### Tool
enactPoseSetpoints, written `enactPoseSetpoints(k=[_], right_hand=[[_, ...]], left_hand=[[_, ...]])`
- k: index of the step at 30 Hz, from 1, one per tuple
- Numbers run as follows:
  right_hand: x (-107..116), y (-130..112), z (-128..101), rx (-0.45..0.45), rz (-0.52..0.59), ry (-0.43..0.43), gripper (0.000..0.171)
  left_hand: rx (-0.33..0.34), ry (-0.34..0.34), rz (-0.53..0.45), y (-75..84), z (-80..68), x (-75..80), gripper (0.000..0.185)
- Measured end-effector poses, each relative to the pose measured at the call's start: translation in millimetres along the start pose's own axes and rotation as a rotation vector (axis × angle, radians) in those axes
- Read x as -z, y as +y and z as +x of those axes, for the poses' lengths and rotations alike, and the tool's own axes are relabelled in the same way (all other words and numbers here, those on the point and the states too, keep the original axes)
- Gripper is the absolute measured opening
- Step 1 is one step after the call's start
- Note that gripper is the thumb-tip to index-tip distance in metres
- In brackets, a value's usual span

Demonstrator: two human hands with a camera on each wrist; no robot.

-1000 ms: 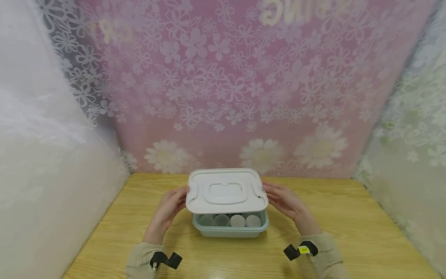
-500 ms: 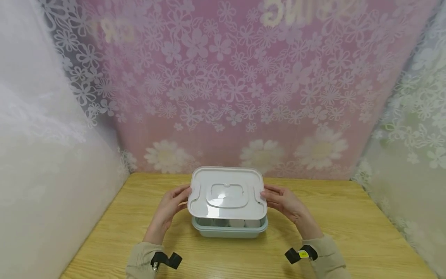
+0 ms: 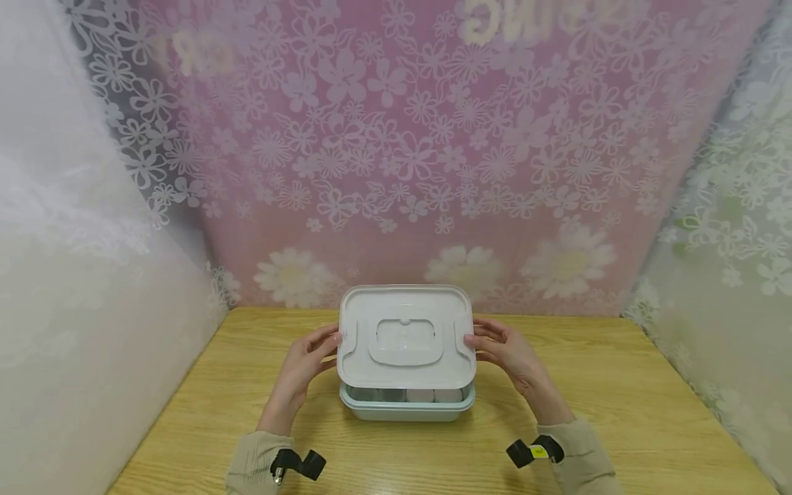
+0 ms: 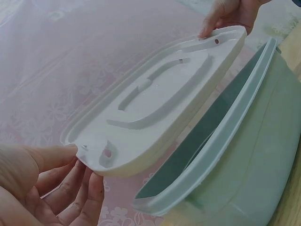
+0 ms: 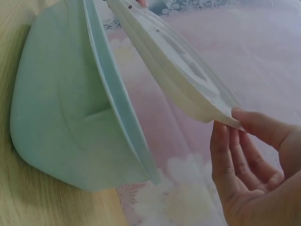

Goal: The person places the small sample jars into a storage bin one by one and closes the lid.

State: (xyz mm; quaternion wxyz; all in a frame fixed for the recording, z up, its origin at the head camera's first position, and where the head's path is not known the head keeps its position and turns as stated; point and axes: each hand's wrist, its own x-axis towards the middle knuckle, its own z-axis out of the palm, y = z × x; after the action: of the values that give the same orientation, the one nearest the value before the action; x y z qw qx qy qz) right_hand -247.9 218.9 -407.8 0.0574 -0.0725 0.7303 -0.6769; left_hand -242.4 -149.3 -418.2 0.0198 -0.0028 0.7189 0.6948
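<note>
Two hands carry one white rectangular plastic lid (image 3: pixel 406 337) by its short ends: the left hand (image 3: pixel 304 368) pinches the left edge between thumb and curled fingers (image 4: pixel 70 188), and the right hand (image 3: pixel 512 357) pinches the right edge the same way, thumb on top and fingers (image 5: pixel 230 160) underneath. The lid, with a moulded recessed handle in its top, hangs tilted just above the pale green rectangular plastic storage box (image 3: pixel 407 404), its near edge raised clear of the box's rim, so the box stands open beneath it. Inside the box, a row of pale round-topped containers (image 3: pixel 421 395) shows under the lid's near edge. The box stands on the light wooden tabletop (image 3: pixel 619 399), near the middle.

As I judge it, the lid is in mid-handling above the box, neither seated nor set aside; the next move calls for a level, even grip from both hands.

Behind the box, pale mirrored lettering (image 3: pixel 532 17) on the pink flowered backdrop (image 3: pixel 433 151) is too blurred to read. A small yellow label (image 3: pixel 539 452) on the right wrist strap (image 3: pixel 526 454) is illegible.
</note>
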Motion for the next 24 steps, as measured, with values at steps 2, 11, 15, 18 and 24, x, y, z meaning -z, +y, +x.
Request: enactPoseSetpoints(k=[2, 11, 15, 18, 24], right_hand=[[-1.1, -0.5, 0.3, 0.034, -0.019, 0.015, 0.06], [-3.7, -1.8, 0.4, 0.179, -0.053, 0.06, 0.047], [-3.5, -2.0, 0.7, 0.227, -0.062, 0.072, 0.04], [-3.6, -2.5, 0.4, 0.265, -0.064, 0.074, 0.035], [-2.5, -1.8, 0.6, 0.349, -0.03, 0.083, 0.026]], left_hand=[[-0.008, 0.01, -0.011, 0.1, 0.0, -0.3, 0.044], [-0.079, 0.041, -0.049, -0.4, 0.7, -2.5, 0.044], [-0.098, 0.056, -0.063, -1.7, 2.1, -3.9, 0.042], [-0.092, 0.067, -0.078, -2.0, 3.3, -4.7, 0.038], [-0.086, 0.087, -0.1, -0.5, 2.7, -6.8, 0.038]])
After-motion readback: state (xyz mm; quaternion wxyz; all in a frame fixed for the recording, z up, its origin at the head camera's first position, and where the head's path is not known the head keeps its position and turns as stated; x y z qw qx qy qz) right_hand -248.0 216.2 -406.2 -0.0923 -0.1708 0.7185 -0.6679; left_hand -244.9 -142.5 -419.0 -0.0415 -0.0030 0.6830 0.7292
